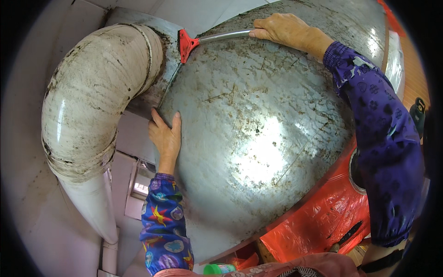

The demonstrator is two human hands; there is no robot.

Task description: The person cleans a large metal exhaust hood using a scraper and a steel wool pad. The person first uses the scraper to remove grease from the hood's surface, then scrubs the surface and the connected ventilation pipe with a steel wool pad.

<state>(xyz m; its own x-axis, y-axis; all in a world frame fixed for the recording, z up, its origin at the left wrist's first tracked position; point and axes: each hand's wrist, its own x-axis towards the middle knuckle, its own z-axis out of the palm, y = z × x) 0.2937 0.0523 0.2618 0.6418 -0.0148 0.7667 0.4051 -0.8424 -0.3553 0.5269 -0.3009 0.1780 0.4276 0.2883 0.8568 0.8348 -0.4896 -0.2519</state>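
Note:
My right hand (282, 32), in a purple sleeve cover, is closed around the metal handle of a red-headed scraper (188, 45). The scraper's edge lies at the far left edge of a large grimy sheet-metal surface (214, 138), beside the metal piece where a fat pipe joins. My left hand (166, 133), in a colourful patterned sleeve cover, rests with thumb and forefinger spread on the left edge of the same metal and holds nothing. Brown grime is spread in patches over the metal, with a bright reflection near its middle.
A thick, stained duct elbow (93, 93) curves down at the left, beside a small window (142, 178). Red plastic sheeting (322, 211) lies below right, near a round opening. A container with a green lid (211, 269) stands at the bottom. A dark green object (417, 116) is at the right.

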